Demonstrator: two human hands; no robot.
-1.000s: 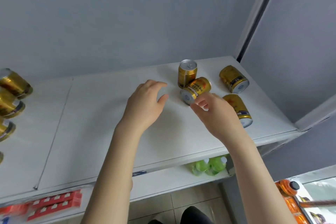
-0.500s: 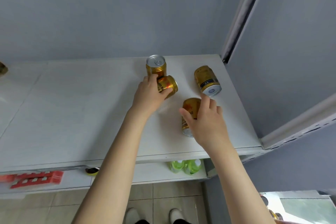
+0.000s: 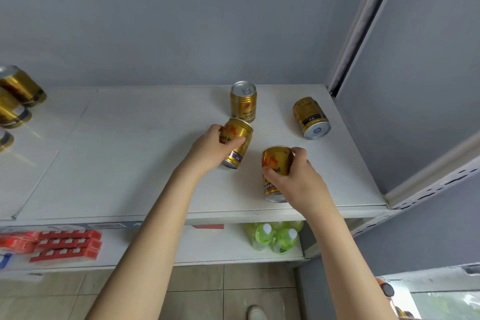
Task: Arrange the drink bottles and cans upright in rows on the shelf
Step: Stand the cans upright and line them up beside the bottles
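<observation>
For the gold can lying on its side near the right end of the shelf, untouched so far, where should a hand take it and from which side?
Grip the lying gold can around the middle of its round body, coming down from above. It lies with its base toward the shelf's front edge, so its curved sides are clear on both flanks and nothing touches it.

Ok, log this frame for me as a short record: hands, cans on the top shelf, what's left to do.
left hand: grips tilted can
right hand: grips second can, tilted
upright can: standing at shelf back
lying can: on its side, untouched
shelf: white, more gold cans at far left
remaining: three cans not upright
</observation>
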